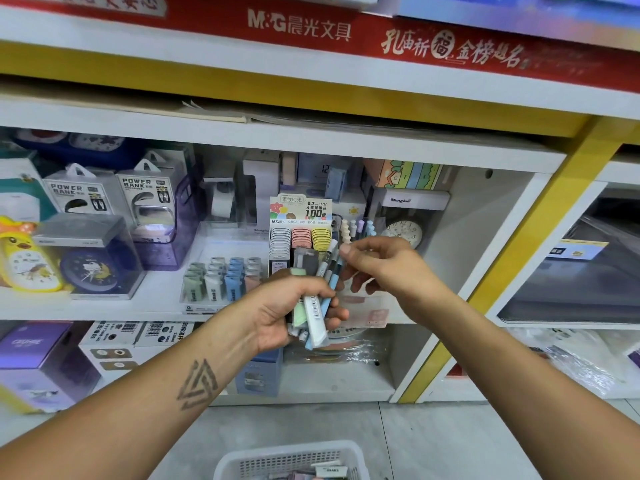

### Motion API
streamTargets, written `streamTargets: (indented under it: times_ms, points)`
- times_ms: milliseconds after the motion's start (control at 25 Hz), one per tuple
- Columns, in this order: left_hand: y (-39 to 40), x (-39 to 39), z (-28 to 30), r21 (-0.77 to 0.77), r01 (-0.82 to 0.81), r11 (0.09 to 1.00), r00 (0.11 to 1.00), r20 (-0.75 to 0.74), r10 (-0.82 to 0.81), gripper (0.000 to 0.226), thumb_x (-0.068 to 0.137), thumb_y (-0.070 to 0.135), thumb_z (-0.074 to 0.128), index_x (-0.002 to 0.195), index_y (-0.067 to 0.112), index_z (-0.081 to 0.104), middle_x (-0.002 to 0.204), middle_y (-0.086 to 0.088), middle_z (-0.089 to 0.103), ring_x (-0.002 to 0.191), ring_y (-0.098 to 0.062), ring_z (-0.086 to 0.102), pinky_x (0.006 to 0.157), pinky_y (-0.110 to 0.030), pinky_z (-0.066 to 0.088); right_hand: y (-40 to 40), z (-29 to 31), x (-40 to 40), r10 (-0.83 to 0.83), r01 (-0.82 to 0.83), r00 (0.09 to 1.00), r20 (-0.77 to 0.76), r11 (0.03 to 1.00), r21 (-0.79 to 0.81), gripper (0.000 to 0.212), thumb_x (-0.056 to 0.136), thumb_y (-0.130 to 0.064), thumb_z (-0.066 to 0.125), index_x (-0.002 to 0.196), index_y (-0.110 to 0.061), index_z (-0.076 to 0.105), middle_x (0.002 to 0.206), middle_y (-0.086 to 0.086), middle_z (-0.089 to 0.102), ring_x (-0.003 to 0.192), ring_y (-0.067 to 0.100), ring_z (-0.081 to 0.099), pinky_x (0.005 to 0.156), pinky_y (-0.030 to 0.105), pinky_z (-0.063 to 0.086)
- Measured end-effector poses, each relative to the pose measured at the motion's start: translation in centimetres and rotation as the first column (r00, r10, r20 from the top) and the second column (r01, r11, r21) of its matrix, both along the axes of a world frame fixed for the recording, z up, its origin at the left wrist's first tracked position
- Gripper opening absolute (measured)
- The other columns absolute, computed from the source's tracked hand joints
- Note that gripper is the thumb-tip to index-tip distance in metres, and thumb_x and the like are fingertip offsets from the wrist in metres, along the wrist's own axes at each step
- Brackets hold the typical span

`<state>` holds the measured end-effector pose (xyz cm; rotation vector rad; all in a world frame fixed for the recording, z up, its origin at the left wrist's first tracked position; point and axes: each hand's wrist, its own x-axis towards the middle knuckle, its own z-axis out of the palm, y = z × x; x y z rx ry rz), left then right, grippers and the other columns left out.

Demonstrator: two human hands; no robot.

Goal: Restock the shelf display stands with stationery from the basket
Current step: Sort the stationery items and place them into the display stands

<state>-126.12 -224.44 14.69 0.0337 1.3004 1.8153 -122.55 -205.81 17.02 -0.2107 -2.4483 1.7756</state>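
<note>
My left hand [277, 313] grips a bundle of pens and stationery packs [313, 296] in pastel green, blue and white, held upright in front of the middle shelf. My right hand [377, 265] pinches the top of one blue pen [335, 271] in that bundle between thumb and fingers. Just behind the hands stands a lead-refill display stand [300, 233] with white, pink and yellow packs, and a pen display stand [356, 230] with pastel caps beside it. The white basket [294, 460] sits on the floor below, with a few packs inside.
A clear tray of correction-tape packs [223, 278] stands left of the lead stand. Power bank boxes [114, 199], alarm clocks [93, 268] and a yellow duck clock [20, 258] fill the shelf's left. A round clock [403, 233] sits at the right. Boxes fill the lower shelf [114, 344].
</note>
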Motion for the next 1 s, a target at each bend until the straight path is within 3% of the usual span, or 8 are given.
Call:
streamTargets:
  times_ms: [160,240,320,400,480,520,600,1000]
  points:
    - [0.2,0.0,0.0,0.056,-0.007,0.998,1.000,0.018,0.006,0.013,0.087,0.000,0.060,0.095,-0.009,0.064,0.076,-0.019,0.068,0.072,-0.030,0.073,0.053,-0.031,0.059,-0.3,0.5,0.0,-0.070,0.068,0.998,0.000,0.964,-0.259,0.010,0.087,0.001,0.070,0.096,0.005,0.068,0.073,0.015,0.072,0.056,0.018,0.064,0.052,0.023,0.051]
    - [0.1,-0.2,0.0,0.063,-0.021,0.998,0.999,0.036,0.018,0.025,0.081,0.001,0.064,0.104,-0.010,0.063,0.077,-0.020,0.069,0.070,-0.030,0.073,0.054,-0.033,0.059,1.3,1.4,-0.2,-0.272,0.216,0.956,-0.106,0.904,-0.369,0.006,0.088,0.006,0.066,0.093,0.004,0.069,0.070,0.011,0.071,0.055,0.017,0.063,0.053,0.022,0.053]
    - [0.0,-0.3,-0.2,0.026,-0.016,1.000,0.999,0.036,0.015,0.042,0.073,0.002,0.069,0.112,-0.010,0.062,0.073,-0.017,0.068,0.061,-0.025,0.070,0.050,-0.030,0.057,3.0,2.3,-0.2,-0.460,0.351,0.861,-0.218,0.847,-0.400,0.006,0.090,0.004,0.065,0.094,0.000,0.067,0.066,0.007,0.070,0.052,0.016,0.061,0.054,0.023,0.054]
    - [0.0,-0.4,-0.4,-0.007,-0.011,1.000,0.999,0.034,0.011,0.040,0.071,0.004,0.073,0.108,-0.007,0.064,0.068,-0.014,0.066,0.053,-0.020,0.064,0.045,-0.026,0.054,3.9,2.3,0.1,-0.466,0.410,0.821,-0.330,0.883,-0.228,0.008,0.093,0.000,0.064,0.098,-0.006,0.064,0.070,0.007,0.069,0.058,0.018,0.064,0.061,0.029,0.057]
    - [0.2,-0.5,-0.6,-0.012,-0.010,1.000,0.999,0.049,0.010,0.037,0.071,0.006,0.077,0.105,-0.004,0.066,0.066,-0.012,0.064,0.049,-0.018,0.059,0.041,-0.024,0.050,4.0,1.5,0.4,-0.327,0.410,0.862,-0.387,0.900,0.152,0.012,0.095,-0.008,0.065,0.105,-0.012,0.060,0.084,0.009,0.068,0.074,0.022,0.068,0.071,0.039,0.060]
    - [0.3,-0.6,-0.6,-0.005,-0.007,1.000,0.998,0.057,0.007,0.035,0.072,0.007,0.078,0.103,-0.002,0.066,0.065,-0.011,0.063,0.048,-0.017,0.058,0.040,-0.023,0.048,3.9,1.0,0.6,-0.252,0.387,0.888,-0.385,0.862,0.327,0.014,0.095,-0.013,0.064,0.107,-0.015,0.058,0.088,0.008,0.068,0.080,0.023,0.069,0.074,0.043,0.059]
    - [0.4,-0.6,-0.7,0.010,0.001,1.000,0.998,0.067,-0.002,0.027,0.073,0.008,0.077,0.097,0.001,0.066,0.065,-0.011,0.062,0.048,-0.016,0.056,0.039,-0.023,0.047,3.8,0.3,0.7,-0.153,0.345,0.913,-0.379,0.786,0.513,0.013,0.096,-0.017,0.063,0.106,-0.017,0.055,0.091,0.006,0.068,0.083,0.024,0.068,0.075,0.047,0.058]
    - [0.2,-0.7,-0.9,0.020,0.050,0.999,0.998,0.048,-0.051,0.021,0.077,0.008,0.074,0.095,0.001,0.065,0.065,-0.011,0.061,0.048,-0.016,0.056,0.039,-0.023,0.046,3.8,-0.9,0.4,-0.042,0.319,0.898,-0.437,0.747,0.584,0.017,0.097,-0.017,0.063,0.097,-0.025,0.048,0.085,-0.003,0.070,0.079,0.017,0.070,0.068,0.044,0.059]
